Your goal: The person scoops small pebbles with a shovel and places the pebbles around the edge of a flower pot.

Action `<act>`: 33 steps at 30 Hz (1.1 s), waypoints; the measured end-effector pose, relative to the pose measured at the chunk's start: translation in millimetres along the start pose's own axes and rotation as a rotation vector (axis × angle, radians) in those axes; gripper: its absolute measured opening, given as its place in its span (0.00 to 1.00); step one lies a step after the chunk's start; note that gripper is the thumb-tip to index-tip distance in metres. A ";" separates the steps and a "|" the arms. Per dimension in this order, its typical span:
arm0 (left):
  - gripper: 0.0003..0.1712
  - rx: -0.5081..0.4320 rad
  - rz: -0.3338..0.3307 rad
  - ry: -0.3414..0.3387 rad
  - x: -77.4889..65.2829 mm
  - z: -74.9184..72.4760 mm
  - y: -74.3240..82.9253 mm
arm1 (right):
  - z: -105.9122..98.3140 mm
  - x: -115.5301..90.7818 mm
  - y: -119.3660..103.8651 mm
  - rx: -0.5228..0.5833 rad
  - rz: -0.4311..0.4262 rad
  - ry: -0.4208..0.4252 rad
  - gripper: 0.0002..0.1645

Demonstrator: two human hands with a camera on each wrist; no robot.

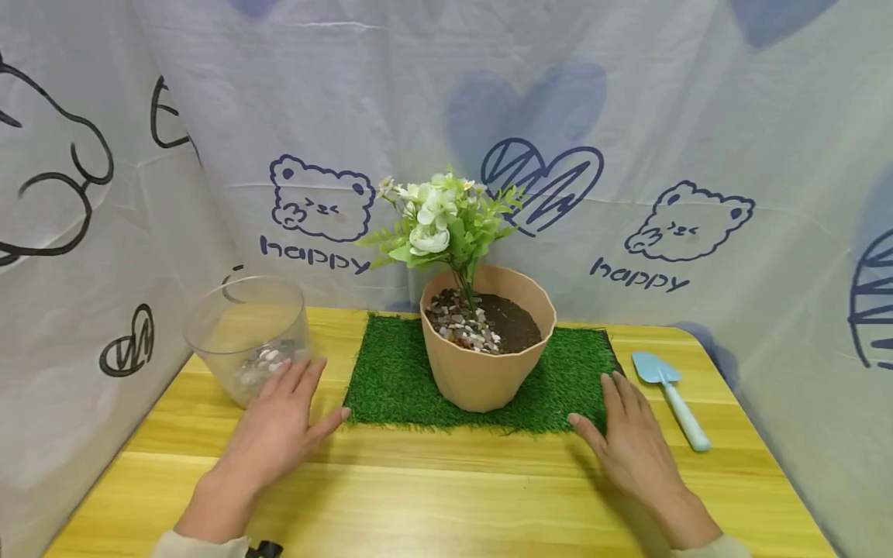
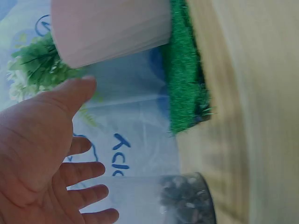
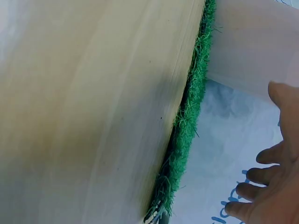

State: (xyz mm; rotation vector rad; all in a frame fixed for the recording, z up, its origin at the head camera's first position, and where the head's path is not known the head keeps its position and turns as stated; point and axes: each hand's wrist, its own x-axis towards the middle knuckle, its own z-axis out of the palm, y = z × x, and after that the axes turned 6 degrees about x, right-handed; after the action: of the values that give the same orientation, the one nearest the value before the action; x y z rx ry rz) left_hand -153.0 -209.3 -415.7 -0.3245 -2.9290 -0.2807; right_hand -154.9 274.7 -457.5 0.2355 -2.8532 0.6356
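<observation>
A peach flowerpot (image 1: 481,380) stands on a green artificial grass mat (image 1: 394,380) in the head view. Dark soil (image 1: 512,322) and a patch of pebbles (image 1: 463,322) fill it, and a white-flowered plant (image 1: 436,221) rises from the pebbles. My left hand (image 1: 279,422) hovers, fingers spread, in front of a clear plastic tub (image 1: 244,333) that holds some pebbles. In the left wrist view its palm (image 2: 28,154) is bare. My right hand (image 1: 635,442), fingers extended and holding nothing, is above the mat's right front corner, beside a light-blue trowel (image 1: 673,399).
All of this is on a yellow wood-grain table (image 1: 446,496). A white cloth (image 1: 391,93) printed with bears and hearts hangs behind it and along both sides. A small black object (image 1: 265,549) shows at the left cuff.
</observation>
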 end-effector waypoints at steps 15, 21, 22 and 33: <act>0.22 -0.103 -0.202 0.367 12.1 -47.2 -32.4 | 4.3 6.5 -15.8 0.115 0.093 0.055 0.38; 0.23 -0.054 -0.251 0.418 32.2 -59.8 -67.6 | 11.2 8.1 -27.6 0.149 0.116 0.029 0.30; 0.24 -0.052 -0.279 0.395 35.7 -61.4 -73.0 | 13.0 8.5 -30.0 0.159 0.118 0.025 0.29; 0.41 -0.161 -0.459 -0.011 61.6 -73.5 -124.8 | 32.3 12.4 -54.4 0.217 0.079 0.017 0.24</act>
State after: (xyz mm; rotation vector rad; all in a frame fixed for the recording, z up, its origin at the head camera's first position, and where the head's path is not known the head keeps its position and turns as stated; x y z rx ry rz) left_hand -229.5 -331.8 -353.1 0.3360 -2.9626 -0.5780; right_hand -161.4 210.7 -461.4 0.1495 -2.7873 0.9592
